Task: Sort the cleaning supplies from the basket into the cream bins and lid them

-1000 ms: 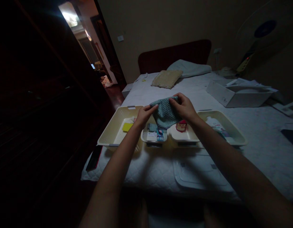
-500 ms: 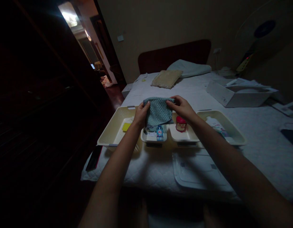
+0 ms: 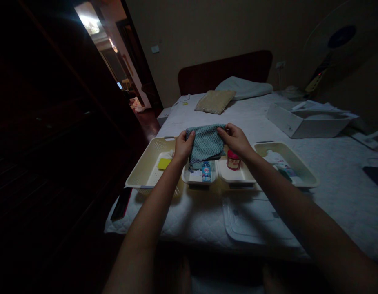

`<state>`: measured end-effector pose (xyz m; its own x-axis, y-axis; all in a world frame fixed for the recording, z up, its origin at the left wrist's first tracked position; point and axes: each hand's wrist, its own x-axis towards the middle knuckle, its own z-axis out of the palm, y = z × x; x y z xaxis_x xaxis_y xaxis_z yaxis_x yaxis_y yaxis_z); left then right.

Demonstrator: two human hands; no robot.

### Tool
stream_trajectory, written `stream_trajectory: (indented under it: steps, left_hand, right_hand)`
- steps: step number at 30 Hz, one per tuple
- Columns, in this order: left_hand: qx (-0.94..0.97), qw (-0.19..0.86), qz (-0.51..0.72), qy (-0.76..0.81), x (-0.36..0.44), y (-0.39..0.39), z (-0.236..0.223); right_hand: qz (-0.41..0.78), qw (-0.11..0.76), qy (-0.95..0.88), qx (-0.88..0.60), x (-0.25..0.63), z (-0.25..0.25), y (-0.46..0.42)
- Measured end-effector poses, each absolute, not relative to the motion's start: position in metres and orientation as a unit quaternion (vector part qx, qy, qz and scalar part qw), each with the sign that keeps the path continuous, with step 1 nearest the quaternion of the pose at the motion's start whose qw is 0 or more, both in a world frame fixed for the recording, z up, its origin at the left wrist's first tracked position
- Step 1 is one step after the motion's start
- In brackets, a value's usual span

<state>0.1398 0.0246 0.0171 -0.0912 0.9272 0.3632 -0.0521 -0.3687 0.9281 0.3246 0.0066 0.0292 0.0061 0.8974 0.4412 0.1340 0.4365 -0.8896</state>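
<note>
A blue-green textured cloth (image 3: 206, 143) hangs between my two hands above the row of containers. My left hand (image 3: 184, 146) pinches its left edge, thumb in front. On the other side, my right hand (image 3: 234, 138) grips the upper right corner. Below the cloth, a small cream bin (image 3: 195, 182) holds a blue bottle (image 3: 206, 172); the cloth covers its back part. Beside it, a second cream bin (image 3: 239, 178) contains a jar with a red lid (image 3: 233, 160). A perforated basket (image 3: 140, 171) at the left has a yellow sponge-like block (image 3: 163, 163) in it.
At the right, a larger cream bin (image 3: 311, 177) holds a white bottle (image 3: 276, 158). A clear lid (image 3: 253, 224) lies at the bed's near edge, and a dark flat object (image 3: 121, 204) near the left corner. Farther back are a white box (image 3: 311, 124) and a beige cushion (image 3: 216, 102).
The cloth is stretched slightly wider and has shifted a little to the right and up. Both hands keep hold of it.
</note>
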Motion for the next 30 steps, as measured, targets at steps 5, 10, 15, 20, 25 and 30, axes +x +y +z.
stream_trajectory:
  steps: [5,10,15,20,25,30]
  left_hand:
    - [0.555,0.412,0.603,0.399,0.139,0.023,0.018]
    - [0.547,0.386,0.595,0.444,0.135,0.021,0.019]
    - [0.606,0.359,0.562,0.434,0.135,0.012,0.028]
    - [0.697,0.416,0.447,0.377,0.140,0.006,0.032]
    - [0.705,0.392,0.439,0.396,0.141,0.009,0.031]
    - [0.662,0.353,0.509,0.422,0.136,0.019,0.022]
  right_hand:
    - [0.295,0.580,-0.630,-0.425,0.326,0.032,0.003]
    - [0.294,0.576,-0.630,-0.430,0.328,0.032,0.004]
    - [0.301,0.530,-0.667,-0.428,0.328,0.033,-0.001]
    - [0.285,0.495,-0.701,-0.428,0.323,0.037,-0.008]
    - [0.279,0.512,-0.691,-0.426,0.323,0.037,-0.007]
    - [0.246,0.565,-0.647,-0.450,0.331,0.032,-0.001]
